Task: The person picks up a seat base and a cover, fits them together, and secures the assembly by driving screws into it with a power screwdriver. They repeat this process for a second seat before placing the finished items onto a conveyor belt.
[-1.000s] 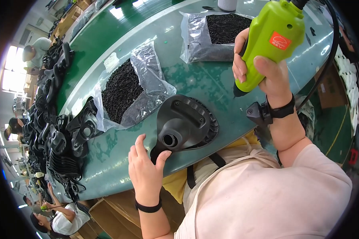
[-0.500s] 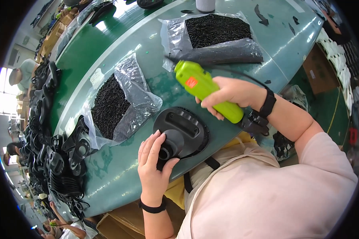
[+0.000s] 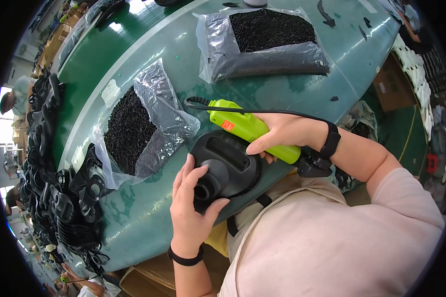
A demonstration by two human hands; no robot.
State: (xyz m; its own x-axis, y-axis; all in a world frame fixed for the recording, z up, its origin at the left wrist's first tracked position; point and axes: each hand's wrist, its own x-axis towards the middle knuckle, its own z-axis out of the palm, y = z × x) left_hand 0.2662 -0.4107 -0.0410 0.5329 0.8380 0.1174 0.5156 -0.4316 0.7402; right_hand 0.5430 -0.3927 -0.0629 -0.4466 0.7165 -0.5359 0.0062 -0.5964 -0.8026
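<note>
The left hand (image 3: 191, 213) is curved around the round neck of a black plastic part (image 3: 230, 173), its fingers bent over the far side and its thumb set against the near side, pinching the neck between them. The part lies on the green desk (image 3: 139, 218) near the edge closest to the person, with its open socket turned toward that hand. The right hand (image 3: 290, 131) is closed around a bright green power tool (image 3: 238, 123) with an orange label, its thumb laid along the side next to the part; whether that thumb touches the part is hard to tell. A black cable (image 3: 262, 111) loops from the tool's far end and runs back over the right wrist. Beyond the part, to the left, an opened clear bag (image 3: 158, 89) holds many small black pieces (image 3: 129, 131); a second clear bag (image 3: 272, 64), farther off, holds similar ones. A heap of black molded parts (image 3: 64, 205) crowds the desk's left side, and a brown carton (image 3: 394, 89) stands beyond its right edge.
</note>
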